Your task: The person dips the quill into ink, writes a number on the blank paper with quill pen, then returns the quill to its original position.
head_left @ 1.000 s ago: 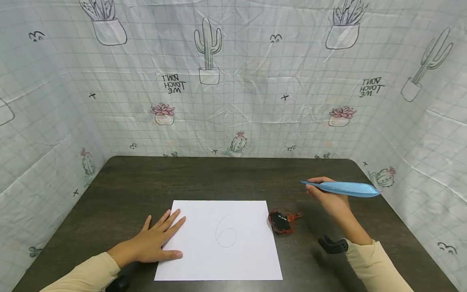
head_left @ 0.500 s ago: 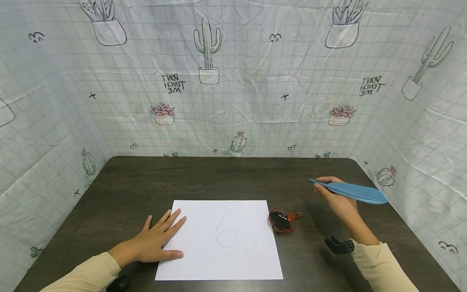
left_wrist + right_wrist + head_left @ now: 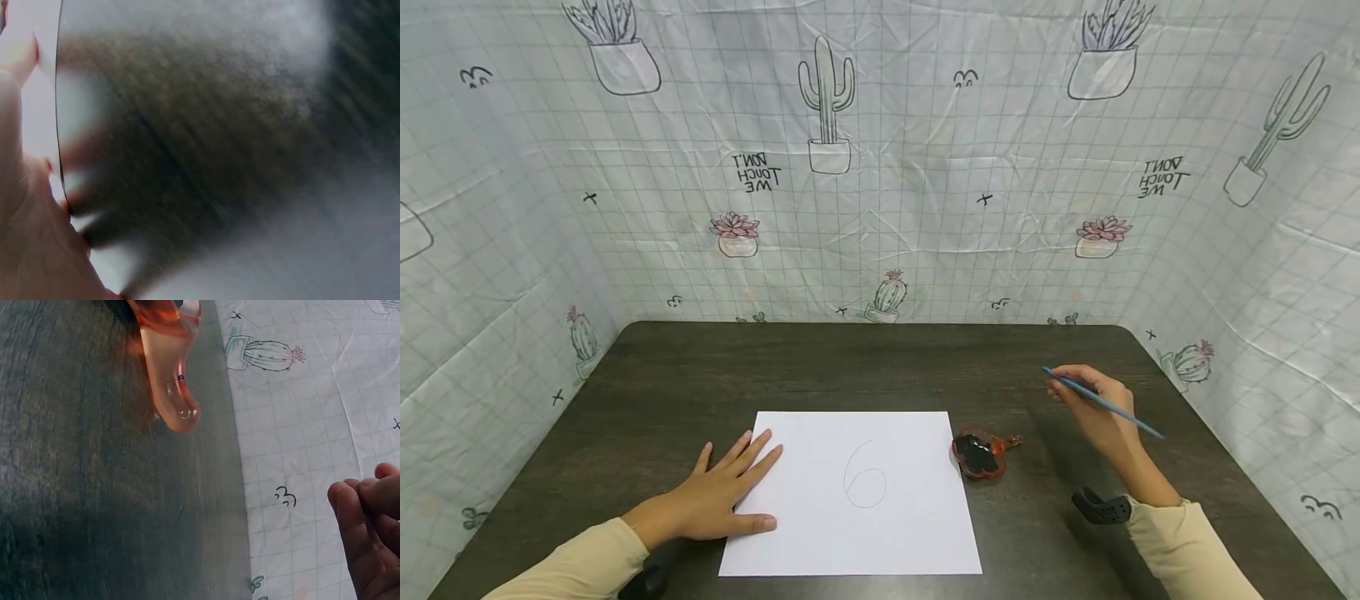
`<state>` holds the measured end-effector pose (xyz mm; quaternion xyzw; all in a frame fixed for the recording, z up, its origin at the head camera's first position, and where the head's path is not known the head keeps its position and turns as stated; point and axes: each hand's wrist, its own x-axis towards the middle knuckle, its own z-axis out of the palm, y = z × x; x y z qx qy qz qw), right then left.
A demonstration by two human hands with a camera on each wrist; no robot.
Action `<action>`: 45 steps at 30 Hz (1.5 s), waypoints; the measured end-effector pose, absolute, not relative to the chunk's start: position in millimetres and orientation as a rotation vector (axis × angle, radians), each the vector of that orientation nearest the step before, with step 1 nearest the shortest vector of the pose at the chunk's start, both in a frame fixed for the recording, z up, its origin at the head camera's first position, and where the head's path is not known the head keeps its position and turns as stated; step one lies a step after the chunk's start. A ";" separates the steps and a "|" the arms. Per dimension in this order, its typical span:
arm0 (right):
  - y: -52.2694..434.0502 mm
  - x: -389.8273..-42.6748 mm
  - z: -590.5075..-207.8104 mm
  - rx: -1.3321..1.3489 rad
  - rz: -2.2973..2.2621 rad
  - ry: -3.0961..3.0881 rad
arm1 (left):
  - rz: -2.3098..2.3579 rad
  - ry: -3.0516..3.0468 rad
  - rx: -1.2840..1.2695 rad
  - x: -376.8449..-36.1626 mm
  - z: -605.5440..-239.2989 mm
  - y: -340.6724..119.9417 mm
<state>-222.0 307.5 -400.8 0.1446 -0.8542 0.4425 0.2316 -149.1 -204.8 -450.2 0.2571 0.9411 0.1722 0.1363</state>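
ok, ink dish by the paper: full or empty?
Holds ink: the ink dish shows a black pool inside, sitting upright right of the paper.

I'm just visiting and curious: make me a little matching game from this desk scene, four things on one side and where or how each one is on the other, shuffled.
Things:
1. sheet of paper
2. ink dish
3. blue feather quill
4. left hand

Places or states:
A. held in the right hand, above the table
B. lying flat on the sheet's left edge
C. on the table just right of the sheet, holding black ink
D. flat on the dark table, with a pencilled 6 on it

Pairs: 1-D, 2-C, 3-A, 4-B
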 end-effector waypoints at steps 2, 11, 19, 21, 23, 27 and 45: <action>301.0 -215.8 -393.5 0.387 1.157 -2.345 | 0.503 2.727 0.746 -149.4 -451.3 -205.1; 313.5 -225.9 -411.9 0.262 1.219 -2.386 | 0.466 2.749 0.735 -153.9 -466.6 -211.0; 324.9 -231.3 -424.5 0.340 1.712 -2.222 | 0.551 2.731 0.773 -151.4 -460.1 -209.5; 325.3 -231.4 -424.5 0.383 1.958 -2.079 | 0.559 2.727 0.769 -150.9 -458.5 -209.0; 325.7 -231.5 -424.0 0.429 2.184 -1.923 | 0.535 2.731 0.752 -151.2 -459.6 -209.0; 325.9 -230.7 -421.6 0.426 2.382 -1.827 | 0.516 2.732 0.733 -152.1 -460.7 -209.1; 329.5 -233.7 -415.6 0.248 2.365 -2.259 | 0.514 2.715 0.756 -152.4 -456.3 -208.3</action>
